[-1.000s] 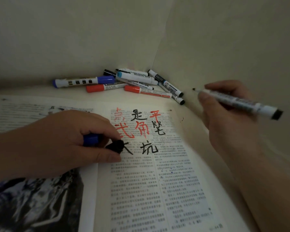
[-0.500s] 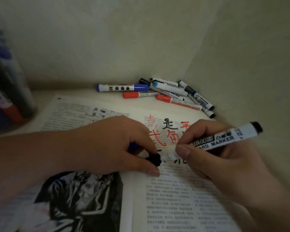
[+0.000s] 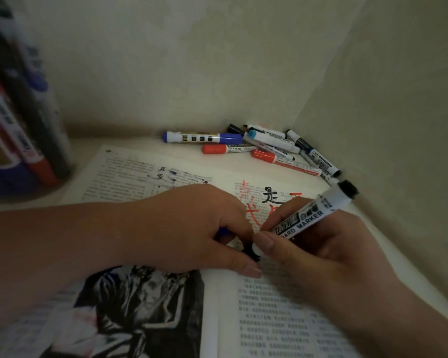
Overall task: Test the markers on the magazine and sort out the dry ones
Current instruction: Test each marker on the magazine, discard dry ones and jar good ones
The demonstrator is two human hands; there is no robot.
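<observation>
The right hand (image 3: 326, 257), gripping the marker (image 3: 312, 215), has come in from the right; its tip now meets the cap (image 3: 247, 251) pinched in the left hand (image 3: 186, 228) on the magazine (image 3: 269, 319).

A pale, blotchy back wall (image 3: 192, 60) meets a plain side wall (image 3: 398, 99) in a corner at the right. A blurred see-through holder (image 3: 52, 109) stands at the far left on the pale tabletop (image 3: 88, 148), near the back wall.
</observation>
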